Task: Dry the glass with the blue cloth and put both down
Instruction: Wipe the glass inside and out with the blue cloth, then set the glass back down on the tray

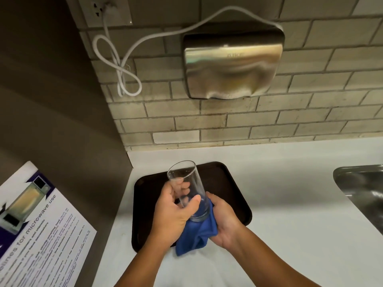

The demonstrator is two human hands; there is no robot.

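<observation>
Both hands grip: left holds tilted glass, right blue cloth under its base.

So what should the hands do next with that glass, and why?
Probably twist the glass in the left hand against the blue cloth. The right hand holds the cloth only round the base, so the upper part looks unwiped.

Shared kitchenette: steel sink, wall hand dryer, microwave-use notice (tiled backsplash).

Blue cloth; dark brown tray
</observation>
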